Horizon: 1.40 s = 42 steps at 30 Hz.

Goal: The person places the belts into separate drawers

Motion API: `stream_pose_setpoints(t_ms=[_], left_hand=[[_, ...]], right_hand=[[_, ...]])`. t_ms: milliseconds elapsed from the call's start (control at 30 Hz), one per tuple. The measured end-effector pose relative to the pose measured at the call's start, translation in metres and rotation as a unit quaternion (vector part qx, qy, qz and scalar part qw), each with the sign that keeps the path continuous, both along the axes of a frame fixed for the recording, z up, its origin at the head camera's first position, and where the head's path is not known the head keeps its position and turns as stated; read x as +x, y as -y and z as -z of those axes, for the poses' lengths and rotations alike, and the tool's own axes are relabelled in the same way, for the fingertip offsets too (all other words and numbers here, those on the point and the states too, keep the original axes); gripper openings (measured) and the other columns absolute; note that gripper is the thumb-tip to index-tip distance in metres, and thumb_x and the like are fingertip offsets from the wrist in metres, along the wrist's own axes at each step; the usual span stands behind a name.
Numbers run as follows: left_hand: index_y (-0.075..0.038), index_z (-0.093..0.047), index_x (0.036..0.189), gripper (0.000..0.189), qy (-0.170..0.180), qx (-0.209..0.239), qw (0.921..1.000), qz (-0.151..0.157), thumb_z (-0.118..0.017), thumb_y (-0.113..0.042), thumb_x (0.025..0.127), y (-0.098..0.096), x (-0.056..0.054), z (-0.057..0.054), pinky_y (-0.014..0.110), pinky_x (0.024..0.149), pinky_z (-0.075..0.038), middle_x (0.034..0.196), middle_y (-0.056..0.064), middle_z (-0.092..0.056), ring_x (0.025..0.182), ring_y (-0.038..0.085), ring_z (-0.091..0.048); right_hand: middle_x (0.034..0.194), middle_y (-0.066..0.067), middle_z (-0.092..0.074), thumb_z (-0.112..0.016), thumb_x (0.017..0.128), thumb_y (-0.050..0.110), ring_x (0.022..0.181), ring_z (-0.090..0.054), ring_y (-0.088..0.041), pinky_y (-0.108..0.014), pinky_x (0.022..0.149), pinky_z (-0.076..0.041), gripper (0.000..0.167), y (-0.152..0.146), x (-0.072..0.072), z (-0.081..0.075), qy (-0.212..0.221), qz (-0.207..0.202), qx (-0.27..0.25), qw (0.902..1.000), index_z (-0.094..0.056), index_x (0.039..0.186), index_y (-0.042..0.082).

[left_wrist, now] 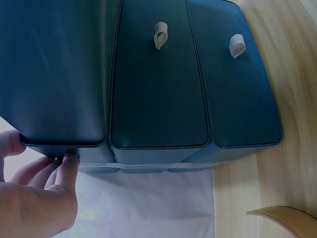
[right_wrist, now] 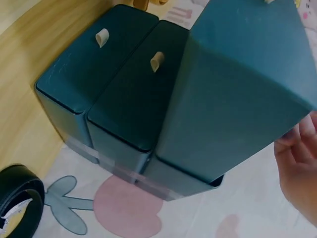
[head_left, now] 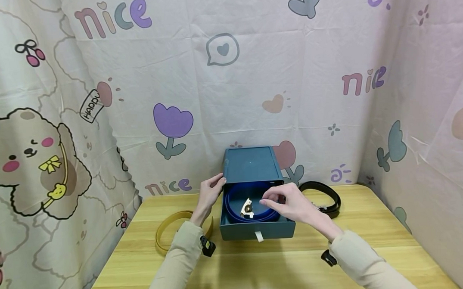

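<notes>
A blue-green drawer unit (head_left: 251, 164) stands on the table with its top drawer (head_left: 254, 231) pulled out. Inside that drawer lies a coiled blue belt (head_left: 229, 207) with a gold buckle (head_left: 247, 209). My left hand (head_left: 208, 196) rests against the unit's upper left side, its fingertips (left_wrist: 68, 163) touching the side panel. Over the right part of the open drawer is my right hand (head_left: 290, 202), fingers bent, thumb and forefinger close together with nothing visible between them. In the right wrist view the drawer wall hides the tips of its fingers.
A coiled yellow-tan belt (head_left: 160, 231) lies left of the unit, partly behind the left forearm. On the right is a coiled black belt (head_left: 335, 200) with a silver buckle. Two lower drawers with pale pull tabs (left_wrist: 160, 34) are closed. A patterned curtain (head_left: 229, 84) hangs behind.
</notes>
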<state>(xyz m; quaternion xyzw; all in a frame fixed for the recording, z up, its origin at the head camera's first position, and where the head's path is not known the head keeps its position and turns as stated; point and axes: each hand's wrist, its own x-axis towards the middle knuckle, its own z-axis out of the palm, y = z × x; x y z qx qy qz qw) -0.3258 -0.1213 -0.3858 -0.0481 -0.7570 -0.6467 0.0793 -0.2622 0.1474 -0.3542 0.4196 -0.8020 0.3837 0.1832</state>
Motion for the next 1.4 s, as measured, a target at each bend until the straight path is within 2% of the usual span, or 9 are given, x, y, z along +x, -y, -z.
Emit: stream_pose_setpoints(t_ms=[200, 400, 567, 900, 1200, 1400], left_hand=[[-0.001, -0.056, 0.143, 0.045, -0.004, -0.004, 1.0000, 0.003, -0.059, -0.020, 0.102, 0.001, 0.001, 0.000, 0.049, 0.111, -0.046, 0.146, 0.022, -0.056, 0.133, 0.037, -0.056], [-0.001, -0.055, 0.143, 0.046, -0.005, -0.002, 1.0000, 0.005, -0.059, -0.020, 0.102, 0.001, 0.001, 0.000, 0.048, 0.111, -0.046, 0.146, 0.023, -0.056, 0.133, 0.037, -0.056], [0.000, -0.055, 0.143, 0.046, -0.004, 0.001, 1.0000, 0.006, -0.059, -0.020, 0.102, 0.001, 0.000, 0.001, 0.048, 0.111, -0.046, 0.145, 0.023, -0.056, 0.133, 0.037, -0.056], [-0.001, -0.055, 0.143, 0.046, -0.007, -0.002, 1.0000, 0.006, -0.059, -0.020, 0.101, 0.001, 0.000, 0.001, 0.049, 0.111, -0.046, 0.145, 0.023, -0.056, 0.133, 0.037, -0.056], [-0.001, -0.055, 0.143, 0.046, -0.005, 0.000, 1.0000, 0.008, -0.059, -0.021, 0.102, 0.001, -0.002, 0.003, 0.049, 0.111, -0.045, 0.146, 0.023, -0.056, 0.134, 0.037, -0.055], [-0.001, -0.055, 0.143, 0.046, -0.006, 0.002, 0.9999, 0.009, -0.059, -0.020, 0.102, 0.001, -0.002, 0.003, 0.049, 0.111, -0.045, 0.145, 0.023, -0.057, 0.133, 0.037, -0.056]], right_hand=[[0.055, 0.011, -0.053, -0.080, 0.083, 0.007, 0.053, -0.041, 0.007, -0.008, 0.049, -0.034, 0.017, 0.008, 0.013, 0.003, -0.097, 0.042, -0.040, 0.9935, -0.069, 0.075, 0.017], [0.053, 0.012, -0.051, -0.082, 0.079, 0.005, 0.050, -0.040, 0.009, -0.004, 0.049, -0.032, 0.023, 0.015, 0.028, 0.008, -0.151, 0.062, -0.054, 0.9851, -0.064, 0.071, 0.018], [0.051, 0.012, -0.052, -0.082, 0.081, 0.011, 0.048, -0.041, 0.010, -0.002, 0.049, -0.033, 0.025, 0.023, 0.039, 0.017, -0.193, 0.067, -0.057, 0.9773, -0.062, 0.068, 0.018], [0.048, 0.012, -0.055, -0.085, 0.079, 0.015, 0.045, -0.045, 0.011, -0.001, 0.047, -0.035, 0.030, 0.034, 0.052, 0.041, -0.192, 0.079, -0.041, 0.9773, -0.060, 0.064, 0.018], [0.048, 0.013, -0.055, -0.084, 0.082, 0.023, 0.044, -0.045, 0.012, 0.000, 0.047, -0.033, 0.033, 0.037, 0.056, 0.057, -0.195, 0.100, -0.037, 0.9750, -0.057, 0.063, 0.019], [0.052, 0.012, -0.060, -0.086, 0.079, 0.025, 0.046, -0.051, 0.010, -0.002, 0.049, -0.037, 0.030, 0.037, 0.057, 0.067, -0.189, 0.108, -0.039, 0.9752, -0.060, 0.066, 0.018]])
